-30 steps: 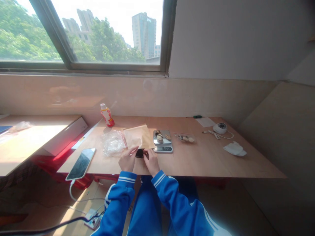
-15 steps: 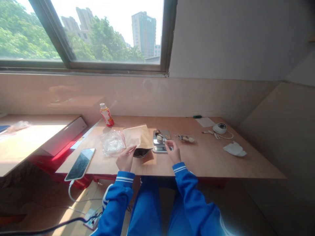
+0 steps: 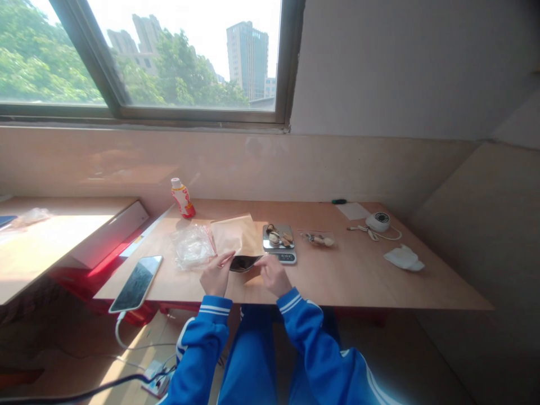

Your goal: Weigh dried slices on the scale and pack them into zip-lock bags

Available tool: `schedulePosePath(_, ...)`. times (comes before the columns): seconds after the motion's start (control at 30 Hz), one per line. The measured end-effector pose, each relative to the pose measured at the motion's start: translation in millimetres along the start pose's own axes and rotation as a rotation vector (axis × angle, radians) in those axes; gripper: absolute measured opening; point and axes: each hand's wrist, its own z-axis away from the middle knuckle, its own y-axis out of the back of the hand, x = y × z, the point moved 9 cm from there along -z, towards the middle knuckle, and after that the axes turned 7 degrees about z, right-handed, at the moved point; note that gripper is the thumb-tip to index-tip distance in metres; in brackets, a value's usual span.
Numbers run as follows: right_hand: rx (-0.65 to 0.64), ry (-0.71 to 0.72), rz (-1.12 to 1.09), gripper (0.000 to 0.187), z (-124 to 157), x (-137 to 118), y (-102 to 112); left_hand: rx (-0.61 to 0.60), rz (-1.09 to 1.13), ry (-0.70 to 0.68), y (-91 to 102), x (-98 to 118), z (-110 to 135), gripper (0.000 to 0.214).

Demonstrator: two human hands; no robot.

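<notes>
At table centre, mouth toward 6 o'clock: brown paper bag (image 3: 237, 235), gaping, both hands at its opening.
Left hand (image 3: 215, 274) pinches the mouth at its 9 o'clock side; right hand (image 3: 275, 274) has bent fingers at the 3 o'clock side, but whether they grip the rim or anything else cannot be told. Scale (image 3: 289, 258) at the bag's 2 o'clock bears several brown and pale pieces (image 3: 274, 239); right hand covers part of its front. Small clear packet (image 3: 319, 240) at the scale's 3 o'clock. Crumpled clear plastic (image 3: 193, 246) beside the bag, 9 o'clock.
</notes>
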Motion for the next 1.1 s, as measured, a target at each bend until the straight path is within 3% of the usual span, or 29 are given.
schedulePosePath(0.1,-0.199,0.028,0.036,0.038,4,-30,-50,-0.012,-0.016,0.004,-1.6,3,1,0.021)
schedulePosePath(0.23,-0.34,-0.102,0.288,0.042,-5,-24,-90,-0.016,-0.03,0.02,3.6,1,2,0.021)
schedulePosePath(0.33,-0.426,-0.199,0.412,0.034,-10,-12,-99,-0.003,-0.041,0.04,8.6,-5,0,0.021)
schedulePosePath(0.47,-0.429,-0.184,0.38,0.031,-10,-8,-96,-0.01,-0.027,0.039,8.2,-11,-2,0.022)
schedulePosePath(0.63,-0.268,-0.134,0.145,0.021,-4,-19,-72,0.002,-0.018,0.043,7.0,-9,-1,0.021)
schedulePosePath(0.8,-0.071,-0.091,-0.155,0.015,-4,-32,-22,-0.015,-0.016,0.033,4.7,-14,-2,0.021)
schedulePosePath(0.87,0.038,-0.144,-0.15,0.015,-13,-14,7,-0.009,-0.021,0.039,4.9,-21,-4,0.021)
schedulePosePath(0.97,0.182,-0.286,0.009,0.016,-35,41,49,-0.001,-0.041,0.04,4.2,-29,-8,0.022)
schedulePosePath(1.03,0.205,-0.341,0.158,0.015,-54,81,68,-0.005,-0.071,0.023,2.2,-29,-14,0.022)
schedulePosePath(1.1,0.141,-0.346,0.316,0.014,-74,115,72,-0.003,-0.1,0.0,0.6,-27,-21,0.022)
